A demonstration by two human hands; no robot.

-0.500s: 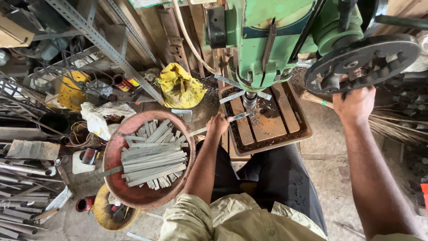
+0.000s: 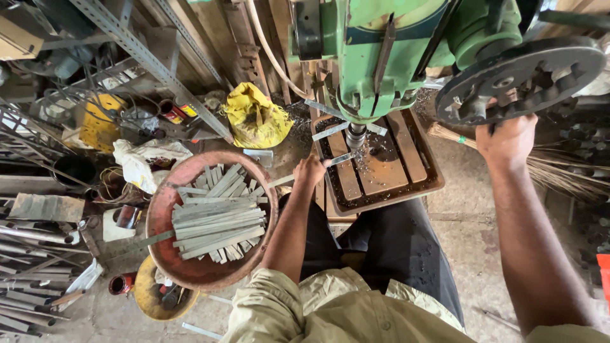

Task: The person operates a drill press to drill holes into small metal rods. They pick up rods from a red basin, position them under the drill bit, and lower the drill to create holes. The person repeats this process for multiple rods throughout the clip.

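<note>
My left hand [image 2: 309,171] grips a flat metal strip [image 2: 338,160] and holds it on the rusty drill table [image 2: 381,171], right under the drill bit [image 2: 354,136] of a green drill press [image 2: 387,51]. My right hand [image 2: 508,136] is closed on the dark spoked feed wheel [image 2: 521,76] at the machine's right side. Two more strips [image 2: 330,130] lie beside the bit. A reddish round pan [image 2: 210,219] full of several flat metal strips sits left of my left arm.
A yellow bag [image 2: 257,117] lies behind the pan. Metal rods and scrap [image 2: 32,254] crowd the left floor, with slotted angle iron [image 2: 146,57] above. A broom [image 2: 553,168] lies at the right. A yellow dish [image 2: 155,295] sits below the pan.
None of the things has visibly shifted. Both hands keep their hold, the left on the strip and the right on the wheel.
</note>
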